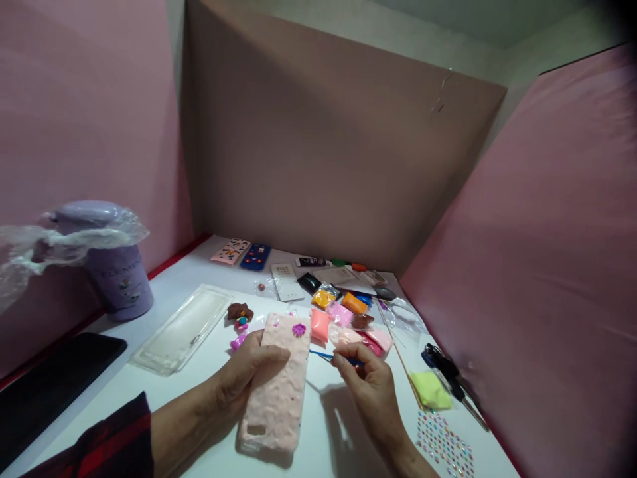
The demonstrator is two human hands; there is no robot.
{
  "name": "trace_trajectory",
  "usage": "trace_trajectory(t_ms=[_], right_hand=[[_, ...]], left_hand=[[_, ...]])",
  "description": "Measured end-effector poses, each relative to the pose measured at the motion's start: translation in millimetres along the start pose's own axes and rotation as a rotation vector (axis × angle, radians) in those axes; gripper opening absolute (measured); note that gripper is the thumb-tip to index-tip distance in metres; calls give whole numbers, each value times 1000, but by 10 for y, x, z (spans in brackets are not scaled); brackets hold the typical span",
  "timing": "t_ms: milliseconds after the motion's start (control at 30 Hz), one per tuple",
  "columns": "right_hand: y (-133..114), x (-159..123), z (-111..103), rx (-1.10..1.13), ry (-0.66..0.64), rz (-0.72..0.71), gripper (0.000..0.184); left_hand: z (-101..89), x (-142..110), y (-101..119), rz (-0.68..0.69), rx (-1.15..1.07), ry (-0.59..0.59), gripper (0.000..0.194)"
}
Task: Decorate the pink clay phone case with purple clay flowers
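My left hand [253,365] is closed around a phone case [279,392], thumb across its face. The case is coated in bumpy pale pink clay. Near its top sits a magenta clay flower [298,330], and a cutout shows at its lower left. To the right, my right hand [365,375] pinches a thin blue tool [321,355], its tip close to the case's right edge; whether they touch I cannot tell. Behind the case lie packets of soft clay, among them a coral packet [320,326]. Brown clay [240,311] rests left of the case's top.
At left stand a clear plastic tray [182,328], a black phone [60,392] and a purple tumbler [121,279]. Two decorated cases [255,257] lie at the back. Scissors [455,382], a yellow-green clay piece [428,390] and a gem sheet [444,443] are at right.
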State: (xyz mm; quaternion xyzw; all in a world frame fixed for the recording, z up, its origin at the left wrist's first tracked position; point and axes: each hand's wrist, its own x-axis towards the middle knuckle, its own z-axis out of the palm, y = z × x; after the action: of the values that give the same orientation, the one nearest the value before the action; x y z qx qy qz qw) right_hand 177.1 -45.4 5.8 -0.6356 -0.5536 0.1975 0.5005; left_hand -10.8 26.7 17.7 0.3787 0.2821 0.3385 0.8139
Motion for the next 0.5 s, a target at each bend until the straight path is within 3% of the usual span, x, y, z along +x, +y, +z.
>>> trace_trajectory(t_ms=[267, 500], right_hand=[[-51, -1, 25, -178, -2, -239, 8], [-150, -29, 25, -175, -62, -393, 20]], left_hand=[[81, -26, 0, -22, -5, 4, 36], [68, -13, -41, -27, 22, -70, 36]])
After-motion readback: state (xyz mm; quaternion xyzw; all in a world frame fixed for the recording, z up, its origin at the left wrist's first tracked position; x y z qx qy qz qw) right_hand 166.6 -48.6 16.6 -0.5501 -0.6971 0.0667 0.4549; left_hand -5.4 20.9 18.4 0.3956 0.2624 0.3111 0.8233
